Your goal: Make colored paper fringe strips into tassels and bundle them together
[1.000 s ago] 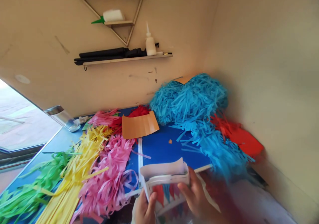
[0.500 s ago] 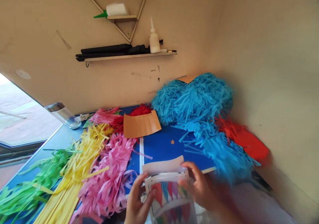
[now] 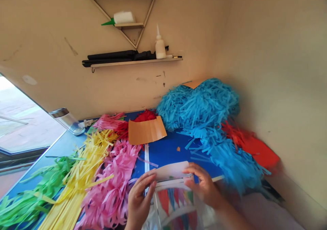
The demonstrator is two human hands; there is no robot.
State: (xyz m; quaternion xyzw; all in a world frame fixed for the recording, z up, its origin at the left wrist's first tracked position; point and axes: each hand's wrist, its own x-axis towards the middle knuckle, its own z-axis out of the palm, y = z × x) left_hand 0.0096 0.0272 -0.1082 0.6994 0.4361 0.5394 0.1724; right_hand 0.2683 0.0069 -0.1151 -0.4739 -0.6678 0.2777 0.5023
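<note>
At the bottom centre is a clear plastic packet (image 3: 176, 201) printed with, or showing, rows of coloured pennant shapes. A pale pinkish card or flap (image 3: 171, 170) stands out of its top edge. My left hand (image 3: 141, 199) is closed at the packet's upper left edge, the thumb close to the fingers. At the upper right corner, my right hand (image 3: 203, 185) grips the packet and the pale card between thumb and fingers. The lower part of the packet runs out of view and is slightly blurred.
Green (image 3: 48, 179), yellow (image 3: 79, 179) and pink (image 3: 112, 185) paper fringes cover the left of the blue table (image 3: 163, 151). An orange card (image 3: 147, 130) lies behind. Blue fringe (image 3: 204, 107) and red paper (image 3: 255, 148) fill the right. A glass bottle (image 3: 68, 121) leans back left.
My left thumb has lifted off the packet's front and moved up beside the fingers. My right hand keeps its grip at the corner. The whole view has shifted slightly.
</note>
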